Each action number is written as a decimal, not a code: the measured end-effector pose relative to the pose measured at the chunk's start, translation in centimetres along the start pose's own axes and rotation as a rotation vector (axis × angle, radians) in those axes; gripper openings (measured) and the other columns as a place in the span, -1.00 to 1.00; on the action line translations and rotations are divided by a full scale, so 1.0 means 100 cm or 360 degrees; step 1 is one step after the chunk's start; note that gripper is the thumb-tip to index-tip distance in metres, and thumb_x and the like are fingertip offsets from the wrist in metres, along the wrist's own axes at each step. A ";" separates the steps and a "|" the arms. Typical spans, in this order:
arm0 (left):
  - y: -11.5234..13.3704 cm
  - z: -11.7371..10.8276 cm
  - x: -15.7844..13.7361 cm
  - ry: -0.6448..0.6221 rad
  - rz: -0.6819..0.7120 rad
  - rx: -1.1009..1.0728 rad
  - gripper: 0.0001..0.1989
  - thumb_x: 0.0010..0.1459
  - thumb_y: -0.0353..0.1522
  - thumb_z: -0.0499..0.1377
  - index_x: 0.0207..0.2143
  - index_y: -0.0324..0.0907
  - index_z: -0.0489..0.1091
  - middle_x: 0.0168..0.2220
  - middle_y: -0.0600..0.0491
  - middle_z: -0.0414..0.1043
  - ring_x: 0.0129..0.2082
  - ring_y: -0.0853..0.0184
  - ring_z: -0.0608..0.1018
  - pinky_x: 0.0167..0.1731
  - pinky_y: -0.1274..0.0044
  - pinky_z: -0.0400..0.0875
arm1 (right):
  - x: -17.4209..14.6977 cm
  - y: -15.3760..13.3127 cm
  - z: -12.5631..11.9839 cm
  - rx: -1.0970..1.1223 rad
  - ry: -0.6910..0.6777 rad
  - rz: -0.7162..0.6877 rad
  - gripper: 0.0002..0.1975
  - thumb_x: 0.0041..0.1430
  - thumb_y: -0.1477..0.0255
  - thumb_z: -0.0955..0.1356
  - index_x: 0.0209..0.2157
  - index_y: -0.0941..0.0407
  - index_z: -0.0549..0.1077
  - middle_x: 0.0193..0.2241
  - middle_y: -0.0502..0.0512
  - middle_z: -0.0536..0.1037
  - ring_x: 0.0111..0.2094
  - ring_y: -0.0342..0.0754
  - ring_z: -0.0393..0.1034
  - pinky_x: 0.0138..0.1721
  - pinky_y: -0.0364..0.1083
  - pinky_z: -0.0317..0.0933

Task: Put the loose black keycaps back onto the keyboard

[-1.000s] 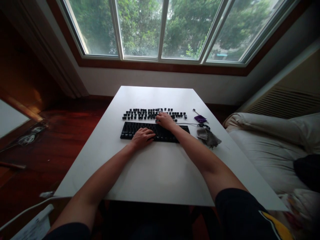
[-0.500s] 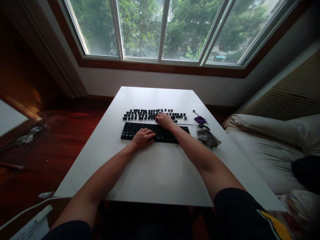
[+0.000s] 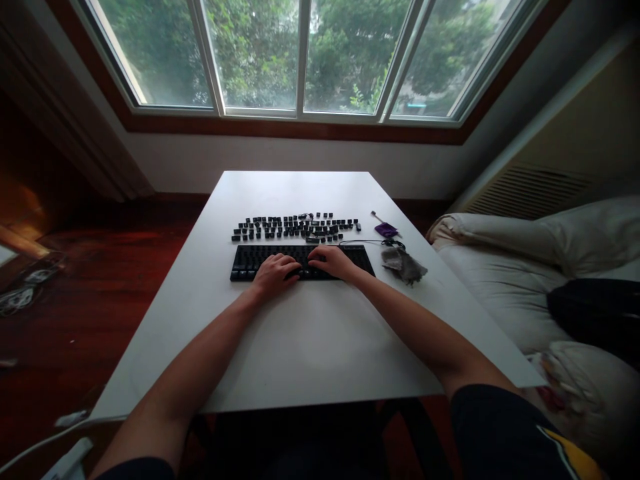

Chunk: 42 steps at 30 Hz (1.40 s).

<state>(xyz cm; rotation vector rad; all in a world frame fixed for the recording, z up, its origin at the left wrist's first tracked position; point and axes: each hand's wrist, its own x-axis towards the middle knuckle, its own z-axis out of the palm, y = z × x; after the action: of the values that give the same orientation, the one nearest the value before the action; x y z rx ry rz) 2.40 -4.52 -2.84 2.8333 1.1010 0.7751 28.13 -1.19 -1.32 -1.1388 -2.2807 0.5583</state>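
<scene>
A black keyboard (image 3: 245, 261) lies on the white table (image 3: 320, 333), its middle partly hidden by my hands. My left hand (image 3: 277, 270) rests over its left-centre part, fingers stretched out over the keys. My right hand (image 3: 333, 261) is just right of it over the keyboard, thumb and forefinger curled toward each other. Whatever is between those fingertips is too small to make out. Beyond the keyboard stand rows of loose black keycaps (image 3: 273, 233), with a longer keycap (image 3: 313, 240) in the nearest row.
Right of the keyboard lie a grey cloth (image 3: 404, 267), a black cable (image 3: 393, 243), a purple item (image 3: 386, 230) and a small thin brush (image 3: 376, 217). A cushioned sofa (image 3: 490, 267) stands along the table's right side. A window (image 3: 300, 60) is behind the table.
My right hand has come back from the loose keycaps to the keyboard, close to the left hand. My left hand stays on the keyboard. The whole view has shifted slightly.
</scene>
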 end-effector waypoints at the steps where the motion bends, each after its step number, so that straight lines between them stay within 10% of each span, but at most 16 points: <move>1: 0.000 0.000 0.000 -0.0003 0.0002 -0.0001 -0.70 0.27 -0.24 0.20 0.02 -0.06 0.50 -0.05 -0.03 0.53 -0.08 0.17 0.48 -0.07 0.28 0.36 | -0.001 -0.002 0.001 0.0048 0.0019 -0.0011 -0.84 0.20 0.34 0.44 -0.22 0.11 0.59 -0.31 0.05 0.55 -0.30 -0.10 0.43 -0.22 -0.13 0.25; 42: 0.000 -0.001 0.002 -0.0018 -0.0014 -0.0023 -0.69 0.28 -0.23 0.20 0.04 -0.07 0.50 -0.04 -0.04 0.52 -0.08 0.18 0.48 -0.04 0.30 0.37 | -0.012 -0.010 0.012 -0.0063 0.0030 -0.0103 -0.83 0.23 0.48 0.39 -0.14 0.09 0.57 -0.16 0.11 0.48 -0.19 -0.07 0.42 -0.09 -0.08 0.28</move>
<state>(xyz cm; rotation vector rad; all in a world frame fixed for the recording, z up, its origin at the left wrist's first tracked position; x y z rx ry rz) 2.46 -4.44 -2.69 2.8155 1.1009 0.7625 27.42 -2.88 -1.98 -1.0800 -2.3132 0.4777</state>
